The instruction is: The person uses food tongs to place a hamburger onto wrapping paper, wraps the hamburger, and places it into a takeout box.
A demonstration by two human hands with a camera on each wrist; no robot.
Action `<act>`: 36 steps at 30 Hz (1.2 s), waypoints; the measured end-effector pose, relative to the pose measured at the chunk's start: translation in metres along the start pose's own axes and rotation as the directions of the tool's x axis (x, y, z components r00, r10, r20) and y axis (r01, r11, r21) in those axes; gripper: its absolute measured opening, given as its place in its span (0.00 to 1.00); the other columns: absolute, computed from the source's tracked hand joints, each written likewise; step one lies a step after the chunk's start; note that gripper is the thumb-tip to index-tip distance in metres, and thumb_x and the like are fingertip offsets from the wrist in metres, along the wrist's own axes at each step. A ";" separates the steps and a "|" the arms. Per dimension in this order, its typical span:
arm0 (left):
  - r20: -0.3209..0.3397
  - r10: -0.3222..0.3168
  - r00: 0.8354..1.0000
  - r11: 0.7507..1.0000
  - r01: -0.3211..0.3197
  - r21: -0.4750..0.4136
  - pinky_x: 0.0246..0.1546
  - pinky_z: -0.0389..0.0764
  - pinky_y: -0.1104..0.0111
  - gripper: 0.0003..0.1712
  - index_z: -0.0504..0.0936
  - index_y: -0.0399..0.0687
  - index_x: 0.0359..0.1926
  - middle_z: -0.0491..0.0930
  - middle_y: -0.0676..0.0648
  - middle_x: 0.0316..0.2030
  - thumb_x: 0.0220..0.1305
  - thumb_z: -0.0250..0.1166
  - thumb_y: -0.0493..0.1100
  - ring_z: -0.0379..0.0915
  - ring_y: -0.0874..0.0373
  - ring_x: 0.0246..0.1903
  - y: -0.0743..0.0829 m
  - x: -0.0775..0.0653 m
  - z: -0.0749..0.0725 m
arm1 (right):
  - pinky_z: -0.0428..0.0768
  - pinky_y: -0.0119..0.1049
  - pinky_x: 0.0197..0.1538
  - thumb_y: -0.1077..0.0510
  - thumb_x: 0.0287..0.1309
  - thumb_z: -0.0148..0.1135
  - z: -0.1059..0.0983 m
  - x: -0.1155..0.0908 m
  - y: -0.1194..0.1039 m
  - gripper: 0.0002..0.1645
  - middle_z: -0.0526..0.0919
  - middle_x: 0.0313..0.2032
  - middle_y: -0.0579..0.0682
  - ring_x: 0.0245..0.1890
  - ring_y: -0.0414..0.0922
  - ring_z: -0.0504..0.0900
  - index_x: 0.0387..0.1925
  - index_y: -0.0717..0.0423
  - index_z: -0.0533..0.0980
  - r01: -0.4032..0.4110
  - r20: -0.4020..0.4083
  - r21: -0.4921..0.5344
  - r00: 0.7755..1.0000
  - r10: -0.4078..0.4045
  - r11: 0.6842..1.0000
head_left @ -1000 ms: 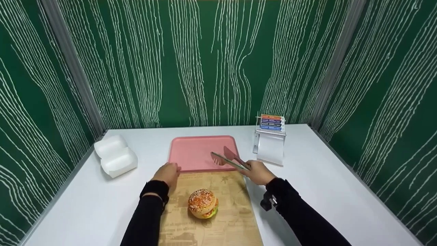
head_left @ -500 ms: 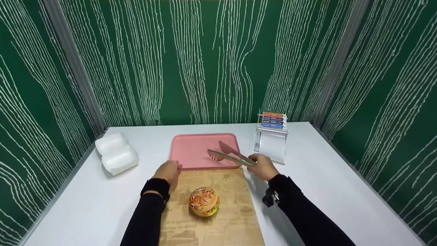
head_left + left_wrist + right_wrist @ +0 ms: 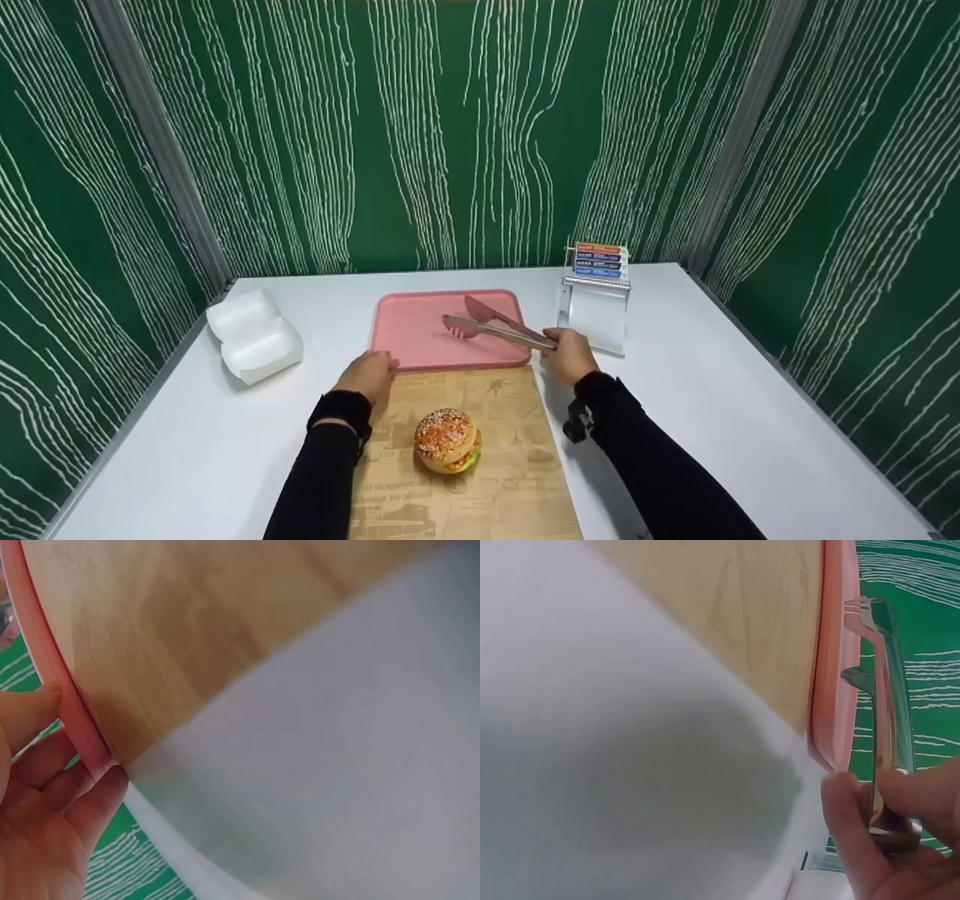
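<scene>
A pink tray (image 3: 405, 337) lies on the table behind a sheet of printed brown paper (image 3: 510, 450). My left hand (image 3: 369, 375) grips the tray at its near left corner; in the left wrist view the thumb (image 3: 34, 709) lies on the pink rim, with the fingers around the corner. My right hand (image 3: 571, 356) holds metal serving tongs (image 3: 510, 332) by their hinged end, beside the tray's near right corner. The tongs' arms are spread, one tip flat and one fork-toothed, with nothing between them, over the tray. A sesame-bun burger (image 3: 446, 441) sits on the paper between my forearms.
An opened white takeaway box (image 3: 259, 341) stands at the left on the white table (image 3: 697, 390). Behind my right hand is a dispenser (image 3: 598, 311) with a white roll and colored labels on top. Green walls (image 3: 480, 135) with white lines enclose the table.
The right hand has carried the tongs a little to the left and farther over the tray. The left hand stays at the tray's corner, and the burger has not moved.
</scene>
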State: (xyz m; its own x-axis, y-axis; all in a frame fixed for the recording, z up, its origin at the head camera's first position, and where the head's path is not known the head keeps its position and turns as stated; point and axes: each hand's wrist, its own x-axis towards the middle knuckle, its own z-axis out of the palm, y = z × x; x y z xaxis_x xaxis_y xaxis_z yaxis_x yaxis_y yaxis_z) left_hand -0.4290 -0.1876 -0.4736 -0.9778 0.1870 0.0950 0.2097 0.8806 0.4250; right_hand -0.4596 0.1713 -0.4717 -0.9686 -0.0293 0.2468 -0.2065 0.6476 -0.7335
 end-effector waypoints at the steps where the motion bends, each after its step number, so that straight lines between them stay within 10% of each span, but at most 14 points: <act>1: -0.006 0.006 1.000 1.000 -0.006 0.001 0.55 0.84 0.51 0.05 0.83 0.39 0.38 0.84 0.42 0.37 0.74 0.64 0.31 0.82 0.43 0.43 0.001 -0.001 -0.001 | 0.85 0.45 0.52 0.73 0.62 0.66 0.002 0.002 -0.001 0.21 0.88 0.50 0.69 0.48 0.58 0.87 0.57 0.76 0.81 0.011 -0.020 -0.016 1.000 -0.012 1.000; 16: -0.002 -0.012 1.000 1.000 0.012 -0.013 0.57 0.84 0.52 0.04 0.85 0.40 0.38 0.87 0.41 0.42 0.72 0.66 0.30 0.84 0.43 0.45 0.000 0.003 0.000 | 0.85 0.58 0.46 0.70 0.54 0.74 0.032 0.011 -0.004 0.05 0.91 0.34 0.59 0.38 0.61 0.90 0.34 0.64 0.89 0.015 -0.197 -0.166 0.979 -0.048 0.986; 25: 0.003 -0.003 1.000 1.000 0.003 -0.029 0.67 0.78 0.50 0.13 0.86 0.37 0.48 0.85 0.37 0.58 0.65 0.64 0.24 0.80 0.37 0.60 0.006 -0.002 -0.004 | 0.85 0.53 0.50 0.69 0.57 0.75 0.038 0.011 -0.003 0.06 0.91 0.36 0.60 0.41 0.58 0.90 0.38 0.67 0.89 0.032 -0.174 -0.117 0.983 -0.053 0.993; 36: 0.021 -0.041 0.999 0.999 0.041 -0.030 0.61 0.82 0.52 0.10 0.85 0.43 0.36 0.86 0.39 0.52 0.64 0.67 0.24 0.83 0.41 0.52 -0.005 0.005 0.002 | 0.84 0.55 0.57 0.70 0.58 0.74 0.036 0.012 -0.002 0.14 0.91 0.42 0.63 0.49 0.61 0.89 0.47 0.70 0.87 0.055 -0.126 -0.085 0.990 -0.066 0.995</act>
State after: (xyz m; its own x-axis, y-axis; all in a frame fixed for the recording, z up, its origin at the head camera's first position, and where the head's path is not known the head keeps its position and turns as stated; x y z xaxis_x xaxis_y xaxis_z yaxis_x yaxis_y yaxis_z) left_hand -0.4345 -0.1900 -0.4775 -0.9853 0.1600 0.0590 0.1692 0.8742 0.4551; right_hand -0.4757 0.1421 -0.4903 -0.9276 0.0245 0.3728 -0.2475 0.7071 -0.6624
